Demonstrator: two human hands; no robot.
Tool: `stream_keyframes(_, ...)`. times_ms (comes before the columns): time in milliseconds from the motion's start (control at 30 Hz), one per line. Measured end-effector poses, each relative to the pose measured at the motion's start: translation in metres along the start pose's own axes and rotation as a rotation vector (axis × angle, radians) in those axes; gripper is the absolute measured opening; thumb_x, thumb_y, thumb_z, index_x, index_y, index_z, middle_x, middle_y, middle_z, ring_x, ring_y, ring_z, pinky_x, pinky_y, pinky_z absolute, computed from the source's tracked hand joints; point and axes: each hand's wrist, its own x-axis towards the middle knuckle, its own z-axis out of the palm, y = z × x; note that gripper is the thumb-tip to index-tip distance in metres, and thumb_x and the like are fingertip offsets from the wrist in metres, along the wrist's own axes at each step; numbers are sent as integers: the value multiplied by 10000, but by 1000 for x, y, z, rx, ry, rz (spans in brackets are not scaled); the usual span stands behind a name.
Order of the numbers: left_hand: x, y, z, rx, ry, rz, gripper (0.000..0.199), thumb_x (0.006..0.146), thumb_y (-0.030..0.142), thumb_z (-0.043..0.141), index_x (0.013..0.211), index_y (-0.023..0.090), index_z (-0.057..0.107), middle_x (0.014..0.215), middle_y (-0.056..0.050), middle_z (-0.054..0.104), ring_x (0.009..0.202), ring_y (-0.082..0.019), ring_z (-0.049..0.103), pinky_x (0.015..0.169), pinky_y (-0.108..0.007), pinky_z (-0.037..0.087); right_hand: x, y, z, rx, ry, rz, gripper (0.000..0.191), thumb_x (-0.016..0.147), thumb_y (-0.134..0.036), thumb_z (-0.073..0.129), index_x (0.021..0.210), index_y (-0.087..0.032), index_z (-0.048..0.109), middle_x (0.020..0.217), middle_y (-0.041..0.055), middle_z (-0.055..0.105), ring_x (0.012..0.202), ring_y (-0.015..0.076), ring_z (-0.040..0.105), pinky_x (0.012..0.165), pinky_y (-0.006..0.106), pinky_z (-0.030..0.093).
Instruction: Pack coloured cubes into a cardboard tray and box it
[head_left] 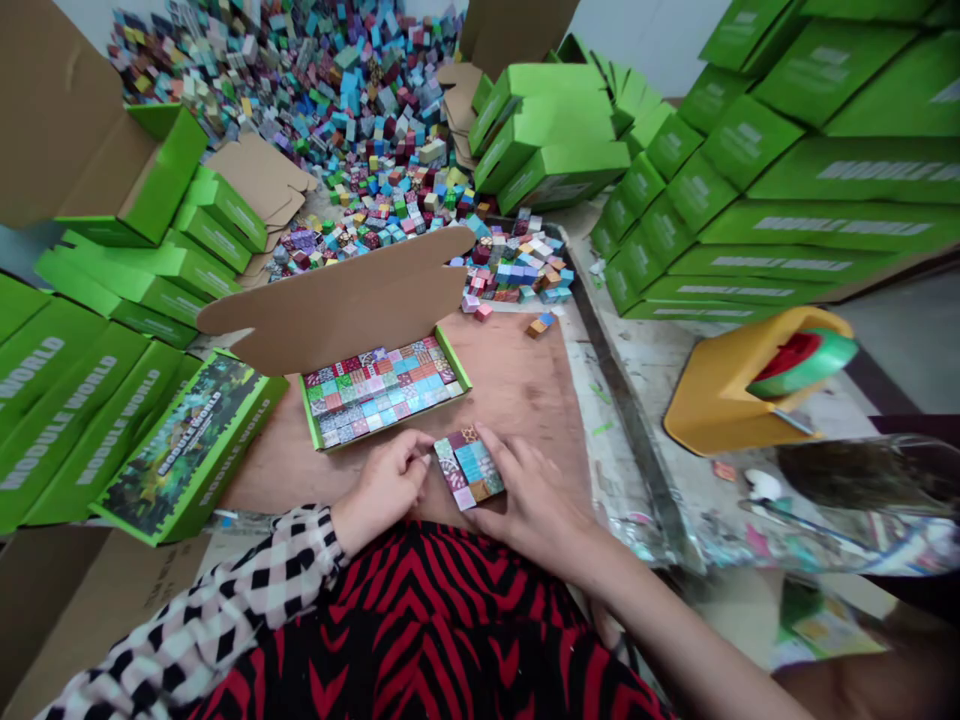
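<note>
A patchwork block (470,467) of turquoise, maroon and brown cubes (473,461) sits pinched in the right hand (537,500) at the near edge of the desk (517,375); the left hand (385,482) curls at its left, contact unclear.

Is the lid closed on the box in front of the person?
No, the cardboard lid stands raised behind the open box, and the cubes inside show.

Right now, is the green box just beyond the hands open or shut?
The green box is open: its brown cardboard lid stands raised behind it, leaving the patterned cubes uncovered.
</note>
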Motion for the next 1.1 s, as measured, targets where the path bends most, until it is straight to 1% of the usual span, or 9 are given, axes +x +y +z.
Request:
stream_keyframes(167, -5, -1, -9, 227, 40, 66, 188, 805, 152, 450, 908, 177, 606, 656, 26, 616, 489, -100, 555, 476, -213, 439, -6, 3, -13, -55, -16, -13, 915, 732, -319, 660, 1500, -223, 174, 1323, 156, 436, 1201, 351, 431, 961, 501, 386)
stream_keyframes(267, -4, -1, -9, 281, 29, 87, 198, 779, 117, 439, 852, 180, 612, 657, 23, 620, 548, -116, 574, 534, -228, 446, -7, -3, -2, -78, 20, 27, 994, 678, -410, 719, 1494, -189, 194, 1337, 178, 412, 1212, 374, 413, 968, 509, 384)
stream_keyframes(367, -4, 1, -9, 340, 34, 136, 160, 755, 123, 473, 820, 184, 606, 693, 12, 619, 632, -136, 587, 610, -258, 464, -2, -7, 11, -103, 96, 60, 921, 678, -407, 725, 1450, -147, 295, 1229, 183, 467, 1125, 365, 464, 925, 499, 418)
stream_keyframes(433, -3, 5, -10, 388, 17, 190, 196, 721, 144, 533, 900, 181, 602, 786, -8, 627, 708, -155, 597, 668, -285, 482, 3, -6, 15, -106, 131, 46, 788, 712, -385, 691, 1391, -132, 382, 1161, 172, 489, 1070, 344, 482, 891, 480, 437)
stream_keyframes(533, 0, 15, -13, 470, -98, 269, 555, 692, 204, 616, 1235, 164, 505, 1026, -74, 629, 881, -210, 612, 789, -349, 503, 7, -2, 15, -94, 134, -6, 593, 742, -339, 648, 1277, -139, 489, 1087, 143, 496, 1021, 308, 485, 858, 442, 445)
stream_keyframes(633, 6, 27, -15, 593, -216, 286, 768, 722, 267, 624, 1426, 170, 332, 1215, -123, 590, 1033, -269, 600, 901, -415, 484, 9, 1, 12, -91, 125, -46, 592, 724, -338, 666, 1260, -154, 497, 1054, 122, 491, 995, 289, 479, 848, 422, 439)
stream_keyframes(733, 12, 34, -15, 671, -267, 304, 706, 740, 263, 600, 1405, 197, 371, 1219, -106, 600, 1074, -275, 595, 929, -415, 475, 8, 3, 11, -103, 141, -49, 639, 712, -337, 673, 1286, -140, 474, 1059, 127, 482, 983, 286, 471, 840, 420, 433)
stream_keyframes(900, 16, 35, -12, 715, -277, 347, 580, 736, 277, 603, 1297, 194, 476, 1047, -76, 606, 935, -252, 614, 833, -386, 507, 9, 8, 9, -21, 118, -125, 434, 725, -251, 639, 1127, -116, 547, 1027, 119, 505, 953, 273, 453, 838, 414, 428)
stream_keyframes(1100, 15, 29, -13, 690, -291, 384, 533, 774, 290, 587, 1280, 172, 469, 1046, -80, 569, 936, -240, 597, 843, -383, 499, 12, 11, 6, 36, 109, -175, 407, 718, -239, 636, 1099, -137, 537, 1008, 110, 507, 948, 269, 463, 847, 424, 431)
